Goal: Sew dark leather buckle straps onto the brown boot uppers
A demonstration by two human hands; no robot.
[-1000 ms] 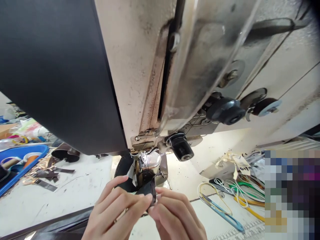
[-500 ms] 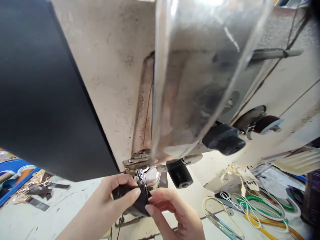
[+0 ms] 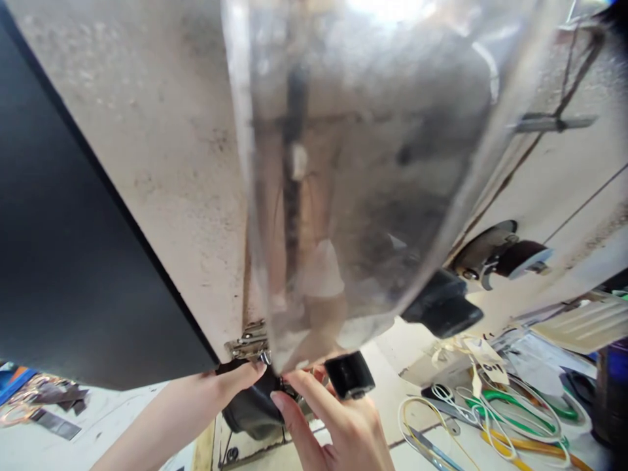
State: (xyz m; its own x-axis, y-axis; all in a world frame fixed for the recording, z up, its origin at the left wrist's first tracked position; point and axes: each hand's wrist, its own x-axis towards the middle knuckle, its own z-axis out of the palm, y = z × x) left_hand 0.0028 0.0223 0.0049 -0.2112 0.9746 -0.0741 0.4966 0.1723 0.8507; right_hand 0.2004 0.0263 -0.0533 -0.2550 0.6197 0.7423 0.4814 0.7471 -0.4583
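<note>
A big off-white sewing machine head (image 3: 161,163) fills most of the view, with a clear plastic guard (image 3: 353,170) in front of it. Under its lower end, my left hand (image 3: 230,383) and my right hand (image 3: 324,418) meet on a black leather piece (image 3: 252,409) that sits at the needle area. Left fingers press on the piece's top edge by the metal foot (image 3: 250,347). Right fingers pinch its near edge. The needle itself is hidden behind the guard.
A black knob (image 3: 346,374) juts out just right of my hands, with tension discs (image 3: 505,255) higher right. Loops of white, green and yellow cord (image 3: 490,409) lie on the table at right. Dark leather strips and gold rings (image 3: 44,402) lie at left.
The view has moved closer and lower under the machine, so the guard now covers more. My hands have stayed on the black piece, pushed further in under the foot.
</note>
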